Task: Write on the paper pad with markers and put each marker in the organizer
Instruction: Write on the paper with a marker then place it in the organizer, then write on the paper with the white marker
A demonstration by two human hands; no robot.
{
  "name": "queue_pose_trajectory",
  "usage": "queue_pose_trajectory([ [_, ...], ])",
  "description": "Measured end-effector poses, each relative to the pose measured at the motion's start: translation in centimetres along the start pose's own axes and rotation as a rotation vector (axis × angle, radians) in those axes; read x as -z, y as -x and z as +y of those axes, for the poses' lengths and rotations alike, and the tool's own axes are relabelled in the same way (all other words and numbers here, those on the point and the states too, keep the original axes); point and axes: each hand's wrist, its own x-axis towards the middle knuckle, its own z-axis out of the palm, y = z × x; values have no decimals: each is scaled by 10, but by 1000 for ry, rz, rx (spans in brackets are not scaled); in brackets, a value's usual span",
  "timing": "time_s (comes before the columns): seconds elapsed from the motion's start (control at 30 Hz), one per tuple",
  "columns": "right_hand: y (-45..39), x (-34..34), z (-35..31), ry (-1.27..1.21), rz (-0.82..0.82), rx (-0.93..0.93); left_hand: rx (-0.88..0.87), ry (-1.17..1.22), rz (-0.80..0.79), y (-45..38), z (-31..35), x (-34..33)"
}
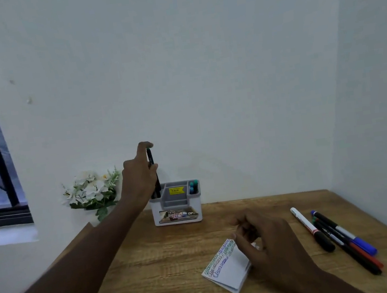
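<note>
Grip: left hand [139, 175] clenched round slim black marker with green cap [151, 163], forefinger hooked over its top.
Left arm: stretched forward, marker upright, lower end inside left compartment of white-and-grey plastic organizer [176, 204].
Right hand [264, 236]: fingers curled, fingertips pinching far corner of small white paper pad [228, 267]; holding pad on wooden table [155, 274].
Organizer's right compartment: two teal-capped markers [193, 186].
Right of pad: four loose markers [340, 237], lying on table.

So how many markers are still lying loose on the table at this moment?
4 by my count, all to the right of the paper pad: a white-barrelled marker, then a blue-capped marker, a red marker and a black marker overlapping; another could be hidden among them.
</note>
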Motion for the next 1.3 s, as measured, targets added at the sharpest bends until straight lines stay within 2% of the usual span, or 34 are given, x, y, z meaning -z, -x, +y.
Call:
queue_pose_trajectory([
  [0.1,0,1,1,21,-5,-12,22,-116,-5,-1,-2,-4],
  [0.27,-2,4,-1,94,-14,-14,98,-277,-177,4,5,-5],
  [0.4,-12,14,8,271,-41,-87,-133,-418,-14,29,27,12],
  [0.47,-19,22,19,383,-12,-123,-291,-329,60,50,44,24],
  [0.53,-24,33,28,504,-8,-195,-415,-257,53,75,58,34],
  [0.6,-28,44,34,628,-38,-271,-480,-218,-44,104,63,35],
  [0.73,-28,63,37,806,-112,-373,-379,-72,-400,152,49,25],
  [0.83,-26,68,45,865,-203,-426,-358,18,-577,162,39,15],
  [0.93,-24,63,43,889,-281,-442,-371,48,-607,160,38,11],
  [1.17,-26,65,43,821,-224,-447,-387,35,-628,160,38,8],
  [1.3,-24,65,45,899,-223,-437,-369,46,-633,160,41,10],
])
